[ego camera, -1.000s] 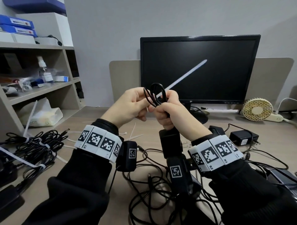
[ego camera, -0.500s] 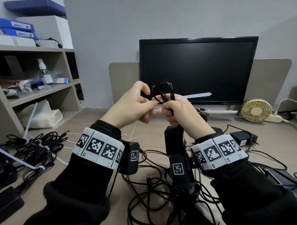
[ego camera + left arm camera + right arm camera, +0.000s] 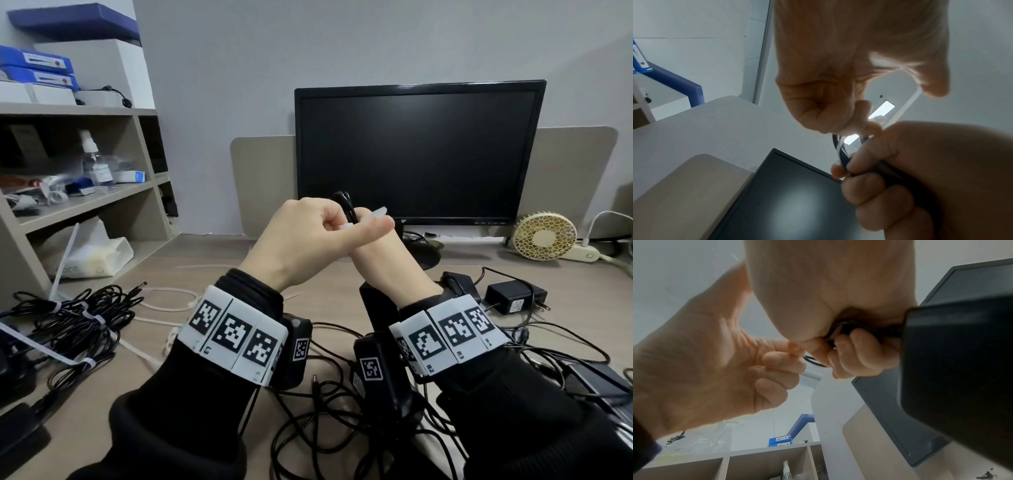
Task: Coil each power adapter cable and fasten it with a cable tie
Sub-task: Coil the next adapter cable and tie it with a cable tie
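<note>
Grey wall and shelving (image 3: 78, 202) fill the upper left of the frame; tied cable bundles (image 3: 73, 317) lie lower left on the worktop (image 3: 191, 260). At centre, the left hand (image 3: 301, 240) pinches the white cable tie (image 3: 346, 226) with thumb and forefinger. Just right, touching it, the right hand (image 3: 383, 257) is fisted around the coiled cable (image 3: 344, 205), its adapter (image 3: 378, 308) hanging below. Risk, as I judge it: the tie tail misses the head, or the fist loosens and the loops spring apart. Dark monitor (image 3: 418, 154) stands behind; fan (image 3: 544, 236) and loose adapters (image 3: 513, 296) lie at right.
</note>
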Motion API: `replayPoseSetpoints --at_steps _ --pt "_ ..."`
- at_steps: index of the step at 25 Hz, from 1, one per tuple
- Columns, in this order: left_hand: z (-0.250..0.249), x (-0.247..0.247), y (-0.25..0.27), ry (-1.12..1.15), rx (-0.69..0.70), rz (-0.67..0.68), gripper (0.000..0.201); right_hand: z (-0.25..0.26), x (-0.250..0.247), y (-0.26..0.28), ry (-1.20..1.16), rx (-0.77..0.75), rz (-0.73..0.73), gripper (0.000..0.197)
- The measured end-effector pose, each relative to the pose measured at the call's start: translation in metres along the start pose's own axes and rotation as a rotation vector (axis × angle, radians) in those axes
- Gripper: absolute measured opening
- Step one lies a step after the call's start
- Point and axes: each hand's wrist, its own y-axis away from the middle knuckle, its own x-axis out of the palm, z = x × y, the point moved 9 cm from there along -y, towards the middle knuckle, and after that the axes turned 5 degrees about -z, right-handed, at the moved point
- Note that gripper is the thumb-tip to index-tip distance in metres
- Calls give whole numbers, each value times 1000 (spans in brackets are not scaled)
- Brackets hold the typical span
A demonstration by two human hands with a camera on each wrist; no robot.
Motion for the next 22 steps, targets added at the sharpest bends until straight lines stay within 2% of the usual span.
replayPoseSetpoints --at_steps 2,4,8,11,13,15,17,19,21,22 --pt "-1 -9 -2 -17 12 -105 59 3 -5 1 -87 30 -6 11" --pt "6 -17 -6 19 -22 -161 39 -1 -8 2 -288 142 16 18" --pt "19 -6 -9 287 -102 -31 28 2 -5 6 -754 281 137 23" --pt "21 9 -7 349 -140 58 28 8 -9 9 -1022 302 189 30" --pt "20 16 -5 363 -163 111 31 13 -11 9 -1052 250 195 22" --pt "18 18 -3 408 -164 139 32 14 -13 6 -956 185 153 24" --pt "14 17 0 432 -157 178 32 13 -17 4 -914 162 109 18" --pt "11 16 2 468 -185 237 27 9 -21 3 -995 196 88 18" --pt "9 11 2 506 -224 270 11 6 -23 3 -1154 262 101 21" --pt "7 9 1 514 -201 276 6 4 -23 4 -1223 296 120 19"
